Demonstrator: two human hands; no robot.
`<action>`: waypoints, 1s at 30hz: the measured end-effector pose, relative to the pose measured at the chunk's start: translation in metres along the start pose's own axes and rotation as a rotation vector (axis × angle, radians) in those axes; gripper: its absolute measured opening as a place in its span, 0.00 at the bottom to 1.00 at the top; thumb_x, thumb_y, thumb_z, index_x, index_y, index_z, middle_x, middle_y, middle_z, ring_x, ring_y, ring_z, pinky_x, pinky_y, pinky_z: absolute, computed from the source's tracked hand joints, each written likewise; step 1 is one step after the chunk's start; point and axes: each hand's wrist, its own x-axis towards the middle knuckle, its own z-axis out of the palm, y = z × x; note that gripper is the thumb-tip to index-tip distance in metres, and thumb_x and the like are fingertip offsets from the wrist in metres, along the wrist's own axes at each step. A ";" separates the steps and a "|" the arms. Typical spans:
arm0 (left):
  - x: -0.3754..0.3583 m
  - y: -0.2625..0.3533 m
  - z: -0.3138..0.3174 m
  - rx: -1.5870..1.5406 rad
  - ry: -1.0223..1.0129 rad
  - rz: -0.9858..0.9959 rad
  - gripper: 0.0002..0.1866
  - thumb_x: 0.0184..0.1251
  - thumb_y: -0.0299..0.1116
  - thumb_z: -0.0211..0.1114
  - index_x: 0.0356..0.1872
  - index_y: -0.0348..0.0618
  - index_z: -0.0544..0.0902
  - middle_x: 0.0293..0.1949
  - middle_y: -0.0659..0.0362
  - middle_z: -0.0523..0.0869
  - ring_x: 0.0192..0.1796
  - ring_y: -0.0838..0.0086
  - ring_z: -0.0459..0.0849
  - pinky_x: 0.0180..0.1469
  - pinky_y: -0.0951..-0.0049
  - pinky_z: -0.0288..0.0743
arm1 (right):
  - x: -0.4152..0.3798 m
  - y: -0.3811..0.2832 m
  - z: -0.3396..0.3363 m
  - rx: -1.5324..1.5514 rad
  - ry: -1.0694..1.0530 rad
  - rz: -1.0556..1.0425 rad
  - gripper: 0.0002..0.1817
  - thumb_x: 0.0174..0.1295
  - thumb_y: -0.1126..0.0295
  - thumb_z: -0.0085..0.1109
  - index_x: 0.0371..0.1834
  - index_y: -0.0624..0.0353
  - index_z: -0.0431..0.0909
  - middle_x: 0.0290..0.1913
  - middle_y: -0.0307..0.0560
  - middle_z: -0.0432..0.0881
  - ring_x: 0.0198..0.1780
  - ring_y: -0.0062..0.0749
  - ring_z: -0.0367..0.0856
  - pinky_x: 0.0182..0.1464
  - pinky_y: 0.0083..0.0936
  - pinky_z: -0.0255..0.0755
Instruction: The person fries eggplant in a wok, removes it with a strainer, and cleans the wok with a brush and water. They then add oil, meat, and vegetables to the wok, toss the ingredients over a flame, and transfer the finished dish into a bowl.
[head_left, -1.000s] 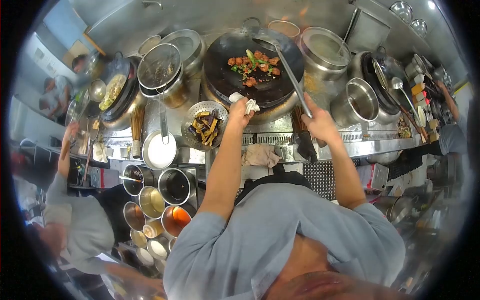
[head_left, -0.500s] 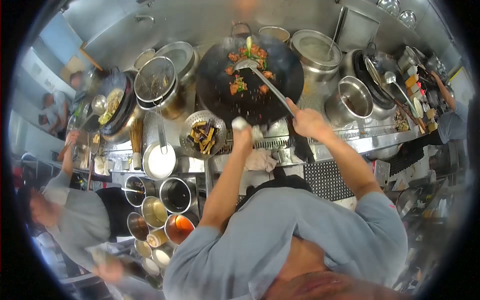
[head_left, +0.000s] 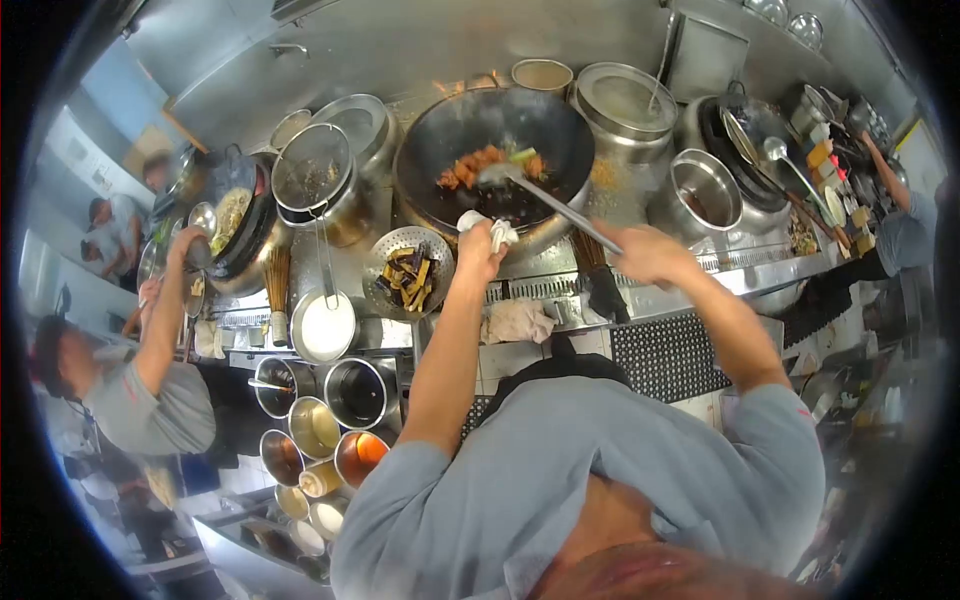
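A large black wok [head_left: 430, 140] stands at the centre, with reddish-brown food pieces [head_left: 470, 165] and a green piece among them. My left hand [head_left: 480, 255] grips a white cloth [head_left: 487, 228] at the wok's near rim. Closed round the handle of a metal ladle [head_left: 560, 208], my right hand [head_left: 650, 255] is to the right of the wok, and the ladle's bowl rests among the food. A perforated strainer [head_left: 437, 248] with dark and yellow strips [head_left: 408, 278] lies left of my left hand.
Small flames [head_left: 460, 86] show behind the wok. A metal pot [head_left: 705, 195] stands right. At left are a bowl of white contents [head_left: 327, 328], a bamboo brush [head_left: 278, 290] and several sauce pots [head_left: 357, 392]. A co-worker [head_left: 150, 400] works at another wok [head_left: 255, 225].
The wok has come down from its tilt, and the food has gathered together. Flames now show behind it. My right hand has shifted right. The left co-worker's arm has reached toward the other wok.
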 end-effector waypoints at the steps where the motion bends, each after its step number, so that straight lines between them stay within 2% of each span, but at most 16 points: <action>1: -0.013 -0.006 0.004 -0.015 0.071 -0.003 0.08 0.65 0.31 0.52 0.43 0.44 0.72 0.38 0.57 0.79 0.39 0.69 0.80 0.35 0.69 0.76 | 0.019 0.001 0.013 -0.025 0.050 0.032 0.36 0.57 0.67 0.49 0.71 0.52 0.53 0.35 0.67 0.80 0.36 0.60 0.80 0.45 0.45 0.73; 2: -0.006 -0.029 -0.009 0.024 0.019 0.077 0.09 0.63 0.28 0.52 0.43 0.43 0.72 0.39 0.57 0.78 0.39 0.68 0.80 0.35 0.68 0.76 | 0.019 -0.005 0.013 -0.029 0.057 0.036 0.36 0.57 0.67 0.49 0.71 0.52 0.53 0.35 0.67 0.80 0.36 0.60 0.80 0.45 0.45 0.73; 4: -0.064 -0.034 0.016 -0.023 0.211 0.175 0.09 0.54 0.18 0.51 0.36 0.41 0.73 0.35 0.57 0.79 0.30 0.71 0.81 0.26 0.71 0.76 | 0.017 -0.017 0.016 -0.005 0.147 0.088 0.36 0.57 0.68 0.49 0.72 0.53 0.50 0.35 0.69 0.79 0.38 0.59 0.80 0.47 0.45 0.72; 6: -0.055 -0.061 -0.009 -0.133 0.223 0.188 0.12 0.52 0.17 0.51 0.38 0.42 0.73 0.39 0.56 0.78 0.30 0.70 0.81 0.29 0.68 0.77 | -0.005 -0.015 0.007 0.066 0.105 0.103 0.35 0.57 0.69 0.47 0.72 0.53 0.52 0.39 0.64 0.81 0.41 0.57 0.80 0.48 0.44 0.73; 8: -0.063 -0.035 0.001 -0.140 0.256 0.138 0.09 0.54 0.20 0.52 0.36 0.43 0.74 0.32 0.59 0.79 0.28 0.70 0.80 0.29 0.67 0.75 | -0.024 0.012 0.018 0.121 0.309 -0.158 0.35 0.56 0.68 0.52 0.70 0.53 0.57 0.35 0.63 0.82 0.32 0.55 0.82 0.42 0.42 0.75; 10: -0.008 -0.058 -0.044 0.605 -0.024 0.756 0.06 0.57 0.24 0.54 0.36 0.44 0.74 0.28 0.60 0.79 0.28 0.71 0.80 0.25 0.70 0.71 | -0.046 0.016 0.001 0.199 0.209 -0.156 0.35 0.55 0.68 0.53 0.70 0.53 0.59 0.34 0.61 0.82 0.30 0.52 0.82 0.40 0.40 0.75; 12: -0.039 0.001 0.003 -0.133 0.171 0.007 0.05 0.60 0.27 0.54 0.37 0.44 0.74 0.27 0.59 0.79 0.28 0.71 0.80 0.23 0.73 0.69 | -0.075 0.000 -0.026 0.267 0.117 -0.159 0.34 0.55 0.67 0.54 0.69 0.53 0.60 0.34 0.60 0.83 0.28 0.49 0.82 0.38 0.38 0.76; 13: 0.002 -0.033 -0.026 0.083 -0.054 0.311 0.04 0.62 0.28 0.53 0.37 0.44 0.74 0.28 0.58 0.80 0.28 0.71 0.81 0.22 0.74 0.68 | -0.083 -0.012 -0.049 0.265 -0.024 -0.034 0.35 0.55 0.67 0.54 0.69 0.52 0.60 0.34 0.59 0.83 0.27 0.46 0.82 0.37 0.36 0.76; 14: -0.046 0.018 0.021 -0.157 0.161 -0.021 0.05 0.63 0.29 0.53 0.38 0.43 0.74 0.30 0.57 0.81 0.28 0.71 0.81 0.20 0.74 0.67 | -0.086 -0.021 -0.063 0.270 -0.163 0.097 0.35 0.55 0.67 0.55 0.69 0.52 0.60 0.34 0.58 0.83 0.27 0.44 0.82 0.37 0.35 0.77; 16: -0.032 0.028 0.022 -0.139 0.102 -0.051 0.05 0.63 0.30 0.53 0.38 0.43 0.74 0.31 0.56 0.81 0.28 0.71 0.81 0.18 0.76 0.67 | -0.061 -0.022 -0.060 0.228 -0.209 0.052 0.35 0.55 0.67 0.54 0.70 0.52 0.59 0.32 0.59 0.82 0.26 0.43 0.82 0.36 0.35 0.77; 18: -0.005 0.007 0.004 -0.149 0.099 0.012 0.05 0.62 0.30 0.53 0.37 0.42 0.73 0.31 0.56 0.81 0.28 0.69 0.81 0.20 0.75 0.73 | -0.014 -0.012 -0.019 0.137 -0.045 -0.016 0.34 0.56 0.68 0.52 0.70 0.51 0.58 0.30 0.59 0.82 0.25 0.45 0.81 0.35 0.36 0.77; 20: -0.003 -0.034 -0.013 0.128 0.075 0.147 0.04 0.61 0.27 0.53 0.36 0.42 0.73 0.32 0.56 0.80 0.30 0.70 0.82 0.24 0.70 0.77 | 0.020 -0.008 0.016 0.018 0.083 -0.008 0.34 0.57 0.68 0.52 0.70 0.51 0.58 0.31 0.60 0.82 0.26 0.45 0.82 0.36 0.36 0.76; 22: -0.031 -0.052 -0.004 -0.037 0.192 0.207 0.11 0.55 0.18 0.51 0.40 0.39 0.73 0.34 0.56 0.79 0.32 0.68 0.83 0.28 0.64 0.80 | 0.017 -0.011 0.018 -0.100 0.213 -0.006 0.34 0.57 0.68 0.51 0.70 0.51 0.57 0.32 0.62 0.82 0.28 0.46 0.82 0.37 0.37 0.76; 24: -0.049 -0.041 0.005 -0.114 0.214 0.266 0.13 0.53 0.16 0.50 0.41 0.38 0.73 0.34 0.55 0.78 0.30 0.66 0.83 0.28 0.63 0.80 | -0.014 -0.012 0.004 0.219 0.170 0.036 0.34 0.56 0.68 0.52 0.70 0.53 0.58 0.39 0.67 0.81 0.36 0.50 0.83 0.43 0.39 0.75; 26: -0.029 -0.021 0.002 -0.179 0.318 0.156 0.11 0.55 0.19 0.53 0.40 0.40 0.75 0.31 0.56 0.80 0.27 0.69 0.82 0.25 0.69 0.77 | -0.033 0.013 0.012 0.280 0.193 0.014 0.34 0.56 0.68 0.53 0.70 0.54 0.58 0.42 0.69 0.80 0.38 0.52 0.82 0.45 0.39 0.74; 30: 0.026 0.013 -0.007 -0.225 0.189 -0.084 0.05 0.64 0.31 0.55 0.38 0.42 0.75 0.31 0.59 0.80 0.28 0.72 0.79 0.22 0.77 0.72 | -0.050 0.030 0.021 0.235 0.225 0.134 0.34 0.56 0.68 0.53 0.69 0.54 0.60 0.47 0.71 0.77 0.41 0.56 0.81 0.49 0.38 0.73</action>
